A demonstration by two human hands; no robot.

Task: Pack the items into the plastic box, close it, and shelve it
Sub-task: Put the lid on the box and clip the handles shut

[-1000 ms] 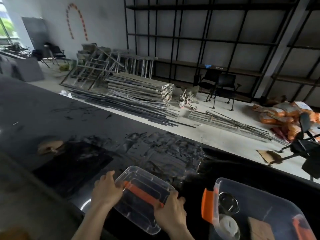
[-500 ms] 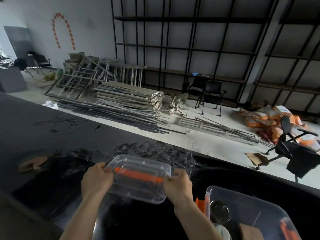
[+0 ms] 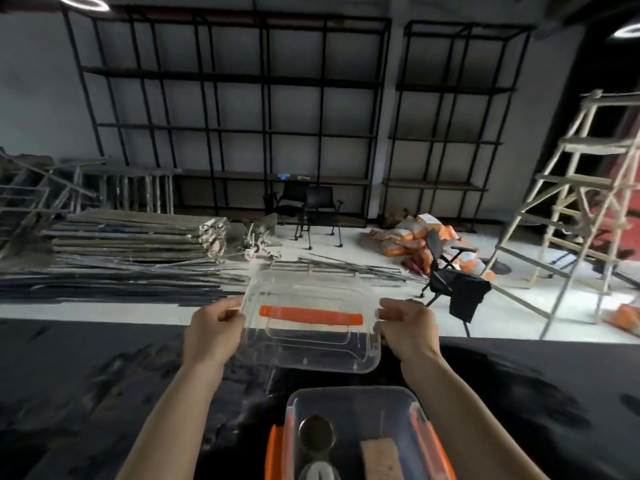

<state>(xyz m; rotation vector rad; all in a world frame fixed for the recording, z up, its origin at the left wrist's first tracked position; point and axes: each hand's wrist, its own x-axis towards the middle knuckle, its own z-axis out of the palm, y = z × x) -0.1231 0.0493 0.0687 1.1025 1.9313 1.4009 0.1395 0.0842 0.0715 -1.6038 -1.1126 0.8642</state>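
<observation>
I hold a clear plastic lid (image 3: 308,348) with an orange handle (image 3: 310,315) level in the air in front of me. My left hand (image 3: 213,332) grips its left edge and my right hand (image 3: 405,332) grips its right edge. Below and nearer to me sits the open clear plastic box (image 3: 349,398) with orange side latches on the dark table (image 3: 104,375). Inside the box lie a round metal item (image 3: 317,434), a brown block (image 3: 379,459) and a white item (image 3: 318,471), cut off by the frame's bottom edge.
Tall black metal shelving (image 3: 235,133) lines the far wall. On the floor beyond the table lie stacked boards (image 3: 138,233), metal rods, orange sacks (image 3: 412,237) and black chairs (image 3: 450,275). A wooden ladder (image 3: 571,202) stands at the right.
Both hands have lifted the lid off the table, turned it level and carried it right, above the open box. My view has swung right and up toward the shelving.
</observation>
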